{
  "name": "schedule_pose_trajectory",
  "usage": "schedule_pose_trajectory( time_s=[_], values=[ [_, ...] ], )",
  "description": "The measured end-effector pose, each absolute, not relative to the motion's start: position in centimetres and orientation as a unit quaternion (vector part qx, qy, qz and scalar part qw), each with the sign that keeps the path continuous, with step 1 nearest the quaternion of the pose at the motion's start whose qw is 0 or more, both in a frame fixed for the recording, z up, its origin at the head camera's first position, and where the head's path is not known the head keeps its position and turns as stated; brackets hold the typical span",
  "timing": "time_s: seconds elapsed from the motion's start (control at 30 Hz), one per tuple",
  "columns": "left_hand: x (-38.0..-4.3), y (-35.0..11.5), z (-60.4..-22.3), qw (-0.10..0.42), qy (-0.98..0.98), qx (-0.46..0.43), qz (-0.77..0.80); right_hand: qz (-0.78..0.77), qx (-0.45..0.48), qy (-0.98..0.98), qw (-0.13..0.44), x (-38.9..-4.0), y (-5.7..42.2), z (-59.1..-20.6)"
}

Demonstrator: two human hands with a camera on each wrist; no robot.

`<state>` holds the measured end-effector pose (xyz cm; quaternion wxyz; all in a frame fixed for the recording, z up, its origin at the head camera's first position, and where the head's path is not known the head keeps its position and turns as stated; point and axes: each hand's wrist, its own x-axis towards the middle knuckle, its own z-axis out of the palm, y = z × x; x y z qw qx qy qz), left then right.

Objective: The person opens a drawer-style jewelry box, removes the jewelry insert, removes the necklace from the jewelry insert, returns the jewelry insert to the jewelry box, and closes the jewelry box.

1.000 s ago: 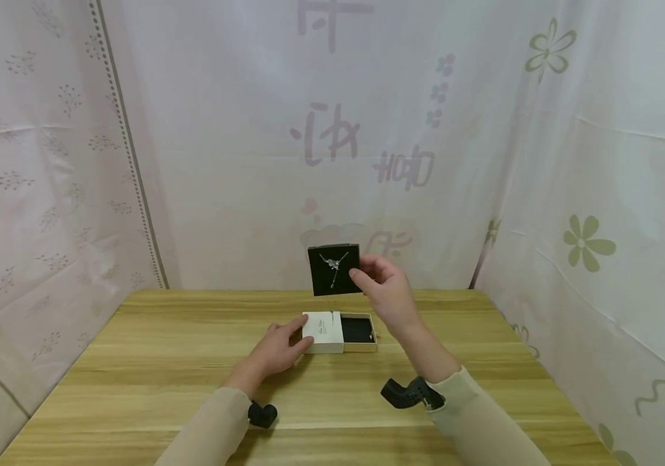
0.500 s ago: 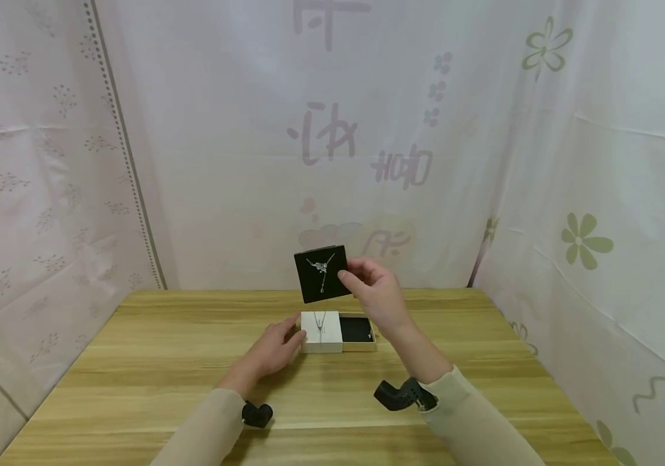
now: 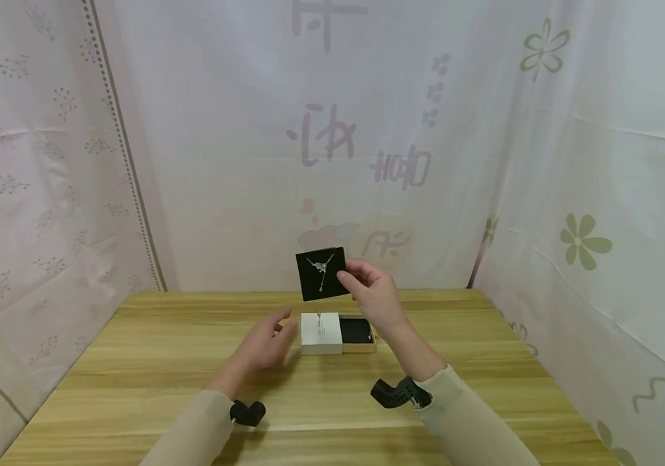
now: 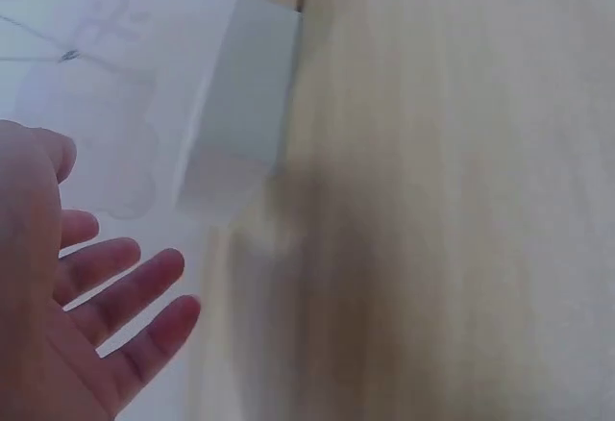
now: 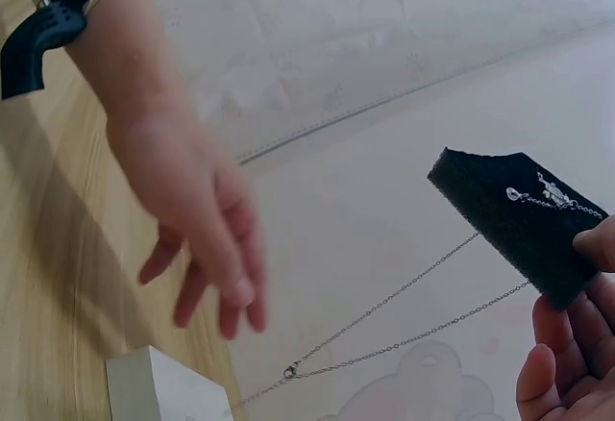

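My right hand (image 3: 376, 294) pinches the right edge of a square black foam pad (image 3: 308, 285), held up above the table. On the pad's front is a silver necklace (image 3: 319, 266) with a pendant. Its thin chain (image 5: 423, 330) loops down behind the pad to a clasp, as the right wrist view shows. Below stands a white jewelry box sleeve (image 3: 312, 343), its inner drawer (image 3: 358, 349) pulled out to the right with a black lining inside. My left hand (image 3: 265, 343) is just left of the sleeve, fingers spread and holding nothing.
The wooden table (image 3: 152, 369) spreads out around the box. Pale patterned curtains (image 3: 222, 162) stand behind it and at both sides. Each wrist bears a black camera mount (image 3: 396, 393).
My left hand has come off the box sleeve and shifted left. My right hand has moved the pad a little left and tilted it; the chain loop now hangs in view below it.
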<state>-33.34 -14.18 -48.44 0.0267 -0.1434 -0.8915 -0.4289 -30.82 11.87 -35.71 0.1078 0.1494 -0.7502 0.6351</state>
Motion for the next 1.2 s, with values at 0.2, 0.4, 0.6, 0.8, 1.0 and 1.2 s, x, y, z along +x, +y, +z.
schedule_pose_trajectory(
  time_s=[0.2,0.4,0.6,0.8,1.0,1.2],
  values=[
    [-32.8,-14.3,-45.7,0.114,-0.867,-0.185,-0.448,0.633,0.145,-0.754,0.104,-30.9,11.8,-35.7],
    [-32.1,-14.0,-41.6,0.275,-0.810,-0.239,-0.459,0.632,0.146,-0.755,0.100,-30.9,11.7,-35.8],
    [-31.4,-13.1,-38.2,0.405,-0.756,-0.294,-0.423,0.630,0.149,-0.756,0.093,-30.8,11.5,-36.1],
    [-30.7,-12.2,-36.3,0.454,-0.751,-0.318,-0.358,0.632,0.151,-0.755,0.092,-30.7,11.3,-36.1],
    [-30.5,-11.3,-35.5,0.488,-0.757,-0.355,-0.250,0.634,0.157,-0.751,0.094,-30.5,11.3,-36.0],
    [-30.4,-10.5,-35.1,0.473,-0.777,-0.363,-0.200,0.642,0.169,-0.741,0.094,-30.2,11.1,-35.9]
  ],
)
